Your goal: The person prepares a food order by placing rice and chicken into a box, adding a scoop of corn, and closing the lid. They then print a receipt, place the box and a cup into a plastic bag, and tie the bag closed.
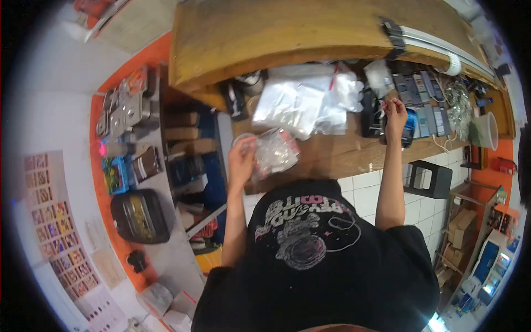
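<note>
My left hand point(241, 160) is closed on the edge of a clear plastic bag point(276, 152) with some red on it, held above the front of the wooden table point(332, 155). What the bag contains is hard to make out. Over to the right, my right hand point(395, 113) is raised with its fingertips pinched together; a tiny reddish bit shows at them, too small to name. Beneath and beside that hand are a black box-like object point(371, 117) and a shiny blue item point(410, 126). Behind my left hand lies a stack of clear plastic sleeves point(290, 102).
A wooden shelf point(310, 33) overhangs the table's back. Rows of phone-like devices point(426, 113), a crinkled silvery bundle point(459, 110) and a white bin point(484, 131) stand right. On the left side counter sit a black container point(139, 216) and a blue basket point(118, 174).
</note>
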Demonstrator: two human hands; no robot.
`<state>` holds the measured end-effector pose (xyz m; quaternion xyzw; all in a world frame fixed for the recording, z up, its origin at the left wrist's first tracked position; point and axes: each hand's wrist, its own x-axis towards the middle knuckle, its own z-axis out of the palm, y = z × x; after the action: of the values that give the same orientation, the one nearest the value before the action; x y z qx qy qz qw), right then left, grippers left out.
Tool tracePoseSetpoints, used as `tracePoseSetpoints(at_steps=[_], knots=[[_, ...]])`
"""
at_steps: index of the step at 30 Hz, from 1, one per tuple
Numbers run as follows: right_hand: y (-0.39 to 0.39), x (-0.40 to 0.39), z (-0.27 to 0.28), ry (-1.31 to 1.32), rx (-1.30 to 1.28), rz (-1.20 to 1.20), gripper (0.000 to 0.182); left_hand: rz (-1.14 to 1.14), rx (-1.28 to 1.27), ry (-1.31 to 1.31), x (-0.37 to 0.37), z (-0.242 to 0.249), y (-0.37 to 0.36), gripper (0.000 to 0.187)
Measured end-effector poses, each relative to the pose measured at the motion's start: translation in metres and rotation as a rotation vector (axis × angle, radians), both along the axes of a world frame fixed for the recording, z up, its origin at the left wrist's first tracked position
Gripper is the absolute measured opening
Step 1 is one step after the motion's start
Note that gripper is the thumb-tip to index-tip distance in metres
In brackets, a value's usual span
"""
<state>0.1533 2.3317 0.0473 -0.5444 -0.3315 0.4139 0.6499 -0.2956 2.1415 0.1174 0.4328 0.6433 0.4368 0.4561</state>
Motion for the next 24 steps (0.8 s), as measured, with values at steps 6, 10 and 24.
tracePoseSetpoints(at_steps=[6, 10, 24], knots=[[-0.103, -0.161, 0.060, -0.303, -0.259, 0.840, 0.012, 0.003, -0.037, -0.203, -0.007, -0.016, 0.010, 0.032], [-0.118, -0.226, 0.055, -0.186, -0.487, 1.057, 0.010, -0.033, 0.029, -0.182, -0.007, -0.012, 0.017, 0.041], [-0.133, -0.267, 0.052, -0.117, -0.452, 1.006, 0.014, -0.144, -0.020, -0.052, -0.022, -0.006, 0.020, 0.040]])
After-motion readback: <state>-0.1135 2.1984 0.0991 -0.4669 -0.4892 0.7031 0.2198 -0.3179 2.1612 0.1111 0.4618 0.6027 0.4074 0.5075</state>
